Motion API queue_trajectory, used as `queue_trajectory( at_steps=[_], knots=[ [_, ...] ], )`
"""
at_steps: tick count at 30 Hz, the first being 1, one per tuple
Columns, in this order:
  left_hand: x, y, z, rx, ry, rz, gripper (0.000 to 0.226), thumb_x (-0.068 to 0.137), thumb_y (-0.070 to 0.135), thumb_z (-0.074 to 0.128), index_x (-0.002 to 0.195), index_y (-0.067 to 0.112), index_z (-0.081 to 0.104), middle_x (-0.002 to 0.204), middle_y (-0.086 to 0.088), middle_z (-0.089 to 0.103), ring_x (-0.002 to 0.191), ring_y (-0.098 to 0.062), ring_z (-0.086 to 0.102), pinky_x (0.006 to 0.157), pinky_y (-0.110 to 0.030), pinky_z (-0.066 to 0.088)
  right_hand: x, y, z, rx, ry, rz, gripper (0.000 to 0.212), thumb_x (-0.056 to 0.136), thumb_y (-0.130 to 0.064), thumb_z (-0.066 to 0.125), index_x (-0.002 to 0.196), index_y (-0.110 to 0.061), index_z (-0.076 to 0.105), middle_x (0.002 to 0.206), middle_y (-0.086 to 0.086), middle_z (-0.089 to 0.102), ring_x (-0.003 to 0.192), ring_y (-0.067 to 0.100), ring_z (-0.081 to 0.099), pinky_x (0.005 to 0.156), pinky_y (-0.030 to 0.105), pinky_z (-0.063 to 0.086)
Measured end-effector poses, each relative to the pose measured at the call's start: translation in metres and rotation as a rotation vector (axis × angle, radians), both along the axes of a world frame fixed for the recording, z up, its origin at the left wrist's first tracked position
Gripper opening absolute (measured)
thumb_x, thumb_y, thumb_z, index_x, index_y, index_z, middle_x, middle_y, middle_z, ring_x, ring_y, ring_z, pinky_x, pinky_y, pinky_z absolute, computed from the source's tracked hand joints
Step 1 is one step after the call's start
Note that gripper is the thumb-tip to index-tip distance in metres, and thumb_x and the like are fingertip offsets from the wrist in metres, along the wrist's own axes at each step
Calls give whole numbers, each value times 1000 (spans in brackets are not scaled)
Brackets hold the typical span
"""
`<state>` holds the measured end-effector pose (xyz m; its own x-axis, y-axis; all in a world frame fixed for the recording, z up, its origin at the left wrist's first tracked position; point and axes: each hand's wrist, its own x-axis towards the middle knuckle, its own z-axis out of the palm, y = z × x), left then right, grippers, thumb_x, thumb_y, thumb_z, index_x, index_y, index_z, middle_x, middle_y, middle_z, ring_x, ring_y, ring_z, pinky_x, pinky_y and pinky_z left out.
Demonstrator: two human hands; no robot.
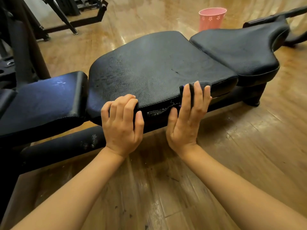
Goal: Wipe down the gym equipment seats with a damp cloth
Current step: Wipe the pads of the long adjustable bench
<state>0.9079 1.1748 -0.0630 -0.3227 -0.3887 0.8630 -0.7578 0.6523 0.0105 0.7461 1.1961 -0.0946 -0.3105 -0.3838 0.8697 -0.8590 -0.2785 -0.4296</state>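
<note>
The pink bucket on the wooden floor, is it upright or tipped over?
Upright: the pink bucket stands behind the black padded bench, its open rim facing up. Its base is hidden.

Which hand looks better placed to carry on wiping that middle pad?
The right hand, I'd say: its straight fingers already press the dark cloth onto the middle pad. The left hand only grips the pad's near edge.

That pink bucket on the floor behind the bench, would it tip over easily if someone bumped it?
Probably: the pink bucket looks like thin plastic, tall and narrowing downward. Whether it holds water cannot be seen; if so, it would stand steadier. The wooden floor looks glossy, so it might slide.
</note>
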Motion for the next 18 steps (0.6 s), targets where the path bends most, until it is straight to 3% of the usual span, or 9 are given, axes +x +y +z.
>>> queue_trajectory(
  at_steps=[3,8,12,18],
  knots=[
    [0,0,-1,1,-3,12,27,101,23,40,118,6,52,120,-17,65,109,-29,56,94,-45,37,-3,1,-1,10,76,6,44,106,-26,31,143,-2,33,150,18,25,153,27,2,121,57,12],
    [-10,9,12,25,43,-69,21,95,13,51,105,0,64,110,-16,68,100,-35,63,89,-46,46,-41,15,15,48,432,-99,40,106,-34,45,140,-13,45,148,15,34,140,35,34,119,48,21],
    [-30,16,27,97,58,-119,20,93,11,55,99,-2,69,106,-15,69,96,-34,65,84,-44,52,-71,17,40,34,582,89,41,100,-31,62,135,-10,55,146,17,37,137,35,43,118,51,29],
    [-37,14,22,130,-13,-103,28,96,16,51,112,-1,67,120,-16,66,108,-34,61,96,-45,47,-95,2,47,29,776,228,48,99,-30,61,141,-12,46,148,15,40,138,35,42,115,54,35]
  ],
)
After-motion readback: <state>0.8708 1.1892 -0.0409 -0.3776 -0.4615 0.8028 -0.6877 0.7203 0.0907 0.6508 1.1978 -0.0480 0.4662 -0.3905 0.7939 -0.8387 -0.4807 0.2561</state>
